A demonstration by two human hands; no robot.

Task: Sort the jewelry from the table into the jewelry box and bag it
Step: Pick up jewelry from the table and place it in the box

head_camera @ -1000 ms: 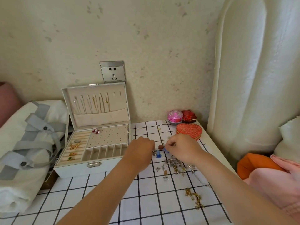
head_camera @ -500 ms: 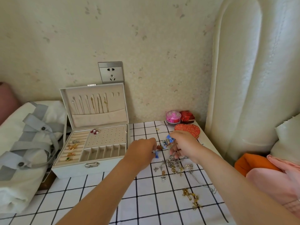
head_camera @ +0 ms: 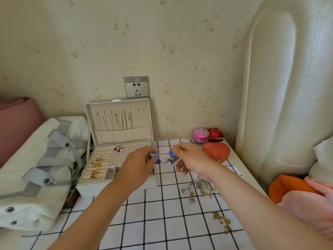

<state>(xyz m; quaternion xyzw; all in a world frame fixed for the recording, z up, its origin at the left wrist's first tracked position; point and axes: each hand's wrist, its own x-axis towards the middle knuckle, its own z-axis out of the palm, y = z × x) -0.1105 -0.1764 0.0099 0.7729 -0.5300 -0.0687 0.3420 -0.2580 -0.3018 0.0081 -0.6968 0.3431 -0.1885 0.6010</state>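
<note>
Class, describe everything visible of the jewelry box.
The jewelry box is white and open, its lid upright near the wall. Chains hang inside the lid above a pocket. Its beige tray has ring slots with rings, a holed earring panel and small compartments. It stands on the table; the left hand covers part.

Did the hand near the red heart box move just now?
Yes. The right hand has risen off the loose jewelry pile and shifted left, away from the red heart box toward the jewelry box, pinching a blue piece.
</note>
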